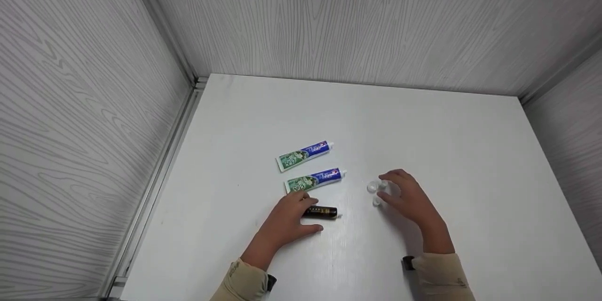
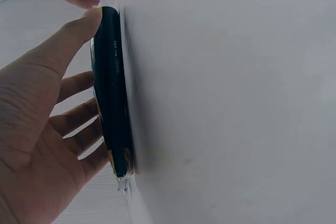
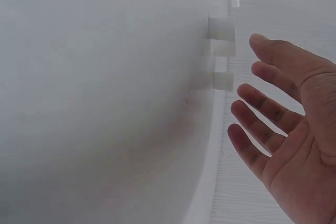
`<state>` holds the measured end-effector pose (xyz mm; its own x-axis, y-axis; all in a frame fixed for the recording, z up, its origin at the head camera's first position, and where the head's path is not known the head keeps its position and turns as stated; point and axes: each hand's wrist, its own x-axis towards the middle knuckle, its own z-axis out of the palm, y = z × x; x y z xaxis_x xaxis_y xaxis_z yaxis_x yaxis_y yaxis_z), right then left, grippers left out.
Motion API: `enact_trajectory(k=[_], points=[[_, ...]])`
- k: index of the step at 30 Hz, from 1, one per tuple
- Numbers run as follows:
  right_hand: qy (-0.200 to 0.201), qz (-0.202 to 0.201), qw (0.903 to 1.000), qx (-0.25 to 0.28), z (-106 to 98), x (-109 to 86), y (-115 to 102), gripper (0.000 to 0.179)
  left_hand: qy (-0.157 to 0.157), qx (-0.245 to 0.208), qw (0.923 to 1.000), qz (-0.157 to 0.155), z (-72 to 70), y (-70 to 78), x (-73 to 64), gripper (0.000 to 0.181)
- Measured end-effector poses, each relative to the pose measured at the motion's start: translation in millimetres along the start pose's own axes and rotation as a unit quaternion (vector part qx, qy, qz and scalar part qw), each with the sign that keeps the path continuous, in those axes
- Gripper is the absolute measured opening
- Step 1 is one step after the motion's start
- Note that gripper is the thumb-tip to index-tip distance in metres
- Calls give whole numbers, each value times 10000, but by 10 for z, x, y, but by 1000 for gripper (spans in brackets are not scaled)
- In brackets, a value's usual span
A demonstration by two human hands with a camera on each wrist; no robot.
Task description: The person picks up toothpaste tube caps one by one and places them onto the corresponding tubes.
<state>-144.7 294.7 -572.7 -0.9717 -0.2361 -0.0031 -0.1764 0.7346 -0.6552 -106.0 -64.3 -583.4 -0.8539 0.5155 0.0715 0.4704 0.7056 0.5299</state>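
In the head view, my left hand (image 1: 288, 216) is at a black toothpaste tube (image 1: 321, 212) lying on the table, covering its left end. The left wrist view shows the thumb and loosely spread fingers around the black tube (image 2: 111, 87), not closed on it; whether they touch it I cannot tell. My right hand (image 1: 409, 197) hovers with parted fingers by three small white caps: a wider cap (image 1: 372, 187), a cap (image 1: 383, 184) partly behind the fingers and a cap (image 1: 376, 201) by the thumb. In the right wrist view, a gap separates the fingers from the nearest cap (image 3: 223, 81).
Two green-and-blue toothpaste tubes lie beyond the black one: an upper tube (image 1: 304, 155) and a lower tube (image 1: 315, 179), whose left end is near my left fingers. All rest on a white table (image 1: 423, 127) walled by wood-grain panels (image 1: 329, 23) at the back and sides.
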Motion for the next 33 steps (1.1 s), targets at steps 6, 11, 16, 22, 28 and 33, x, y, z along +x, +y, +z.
enact_trajectory(k=[6, 11, 16, 22, 28, 33], points=[[-118, -44, 9999, -30, 32, 49, 11, 41, 14, 36, 10000, 79, -7, 22, 5, 59], [-187, -77, 9998, -31, 62, 83, 14, 40, 77, 142, 9998, 154, 9, 15, -3, 52], [-280, -71, 9996, -81, 67, 103, -3, 40, 23, 290, 9996, 63, 20, 24, -9, 49], [-331, -43, 9994, -118, 64, 117, -36, 40, -57, 433, 9990, -32, 46, 24, 10, 45], [-405, -35, 9992, -57, 83, 139, -38, 40, -32, 401, 9992, -51, 40, 34, 7, 38], [-508, 48, 9987, -17, 98, 168, -27, 41, -51, 351, 9994, -62, 28, 45, 4, 34]])
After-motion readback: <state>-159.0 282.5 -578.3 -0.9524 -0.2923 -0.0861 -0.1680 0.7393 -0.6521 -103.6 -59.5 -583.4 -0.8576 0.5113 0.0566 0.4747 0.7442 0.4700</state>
